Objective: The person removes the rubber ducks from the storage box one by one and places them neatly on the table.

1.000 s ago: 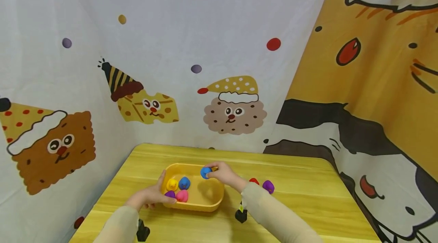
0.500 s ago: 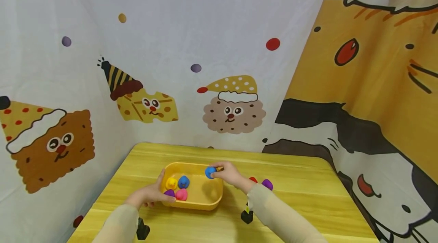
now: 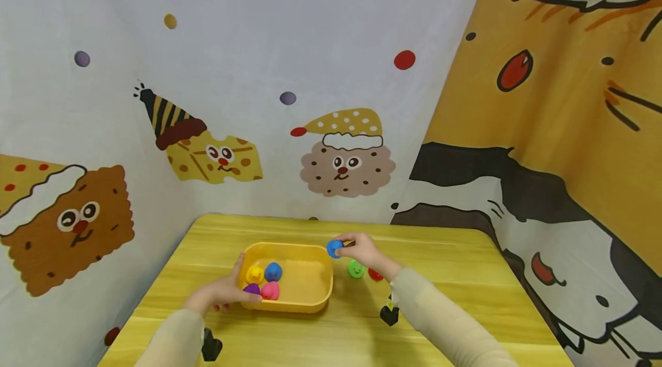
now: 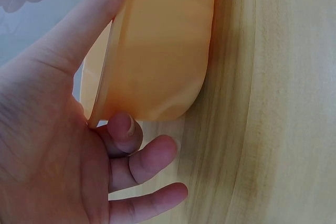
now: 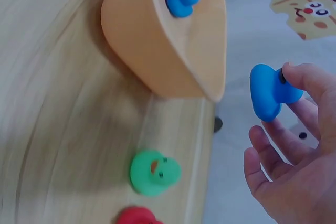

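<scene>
My right hand (image 3: pixel 366 252) pinches a blue rubber duck (image 5: pixel 266 92) between thumb and fingers, in the air just past the right end of a yellow plastic tray (image 3: pixel 302 305). The tray's left end is held by my left hand (image 3: pixel 219 292), its thumb along the near rim; in the left wrist view several fingers curl beside the tray's end. Inside, at the left, sit a yellow duck (image 3: pixel 254 274), another blue duck (image 3: pixel 273 271), a pink duck (image 3: pixel 270 290) and a purple one (image 3: pixel 251 290), partly covered by the thumb.
On the table (image 3: pixel 465 298), right of the tray, stand a green duck (image 3: pixel 355 269) and a red duck (image 3: pixel 374 275), the red one partly behind my right arm. A cartoon-printed cloth (image 3: pixel 284 183) hangs behind the table.
My right hand has carried the blue duck from over the tray rightward past its rim. The green duck has come into view; the purple duck on the table is now hidden behind my arm.
</scene>
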Available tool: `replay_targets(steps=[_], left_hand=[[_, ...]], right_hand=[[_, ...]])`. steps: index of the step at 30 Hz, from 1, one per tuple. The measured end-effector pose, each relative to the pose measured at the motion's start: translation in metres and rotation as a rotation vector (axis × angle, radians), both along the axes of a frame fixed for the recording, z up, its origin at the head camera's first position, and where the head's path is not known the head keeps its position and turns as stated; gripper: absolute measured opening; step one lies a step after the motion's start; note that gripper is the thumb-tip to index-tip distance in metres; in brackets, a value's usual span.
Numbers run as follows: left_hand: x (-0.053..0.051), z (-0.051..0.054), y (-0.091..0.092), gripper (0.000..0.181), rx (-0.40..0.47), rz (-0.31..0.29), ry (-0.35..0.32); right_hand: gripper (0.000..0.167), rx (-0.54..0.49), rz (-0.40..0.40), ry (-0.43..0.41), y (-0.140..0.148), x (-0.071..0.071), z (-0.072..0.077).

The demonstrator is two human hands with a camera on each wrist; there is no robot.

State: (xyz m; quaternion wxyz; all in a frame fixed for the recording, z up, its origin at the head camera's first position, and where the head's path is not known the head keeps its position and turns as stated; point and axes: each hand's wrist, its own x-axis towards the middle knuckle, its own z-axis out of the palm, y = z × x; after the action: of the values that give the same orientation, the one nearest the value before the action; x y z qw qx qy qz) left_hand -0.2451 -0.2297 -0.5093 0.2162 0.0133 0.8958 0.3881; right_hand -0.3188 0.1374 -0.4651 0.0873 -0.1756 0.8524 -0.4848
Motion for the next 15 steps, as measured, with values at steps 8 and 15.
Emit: replay_targets(steps=[8,15], left_hand=[[-0.001,-0.002,-0.001,0.132,-0.002,-0.010,-0.001],[-0.001,-0.001,-0.001,0.132,0.004,-0.011,-0.004]], right_hand=[[0.032,-0.005,-0.057,0.002,0.022,-0.001,0.007],[0.034,0.018,-0.076,0.025,0.039,-0.003,0.014]])
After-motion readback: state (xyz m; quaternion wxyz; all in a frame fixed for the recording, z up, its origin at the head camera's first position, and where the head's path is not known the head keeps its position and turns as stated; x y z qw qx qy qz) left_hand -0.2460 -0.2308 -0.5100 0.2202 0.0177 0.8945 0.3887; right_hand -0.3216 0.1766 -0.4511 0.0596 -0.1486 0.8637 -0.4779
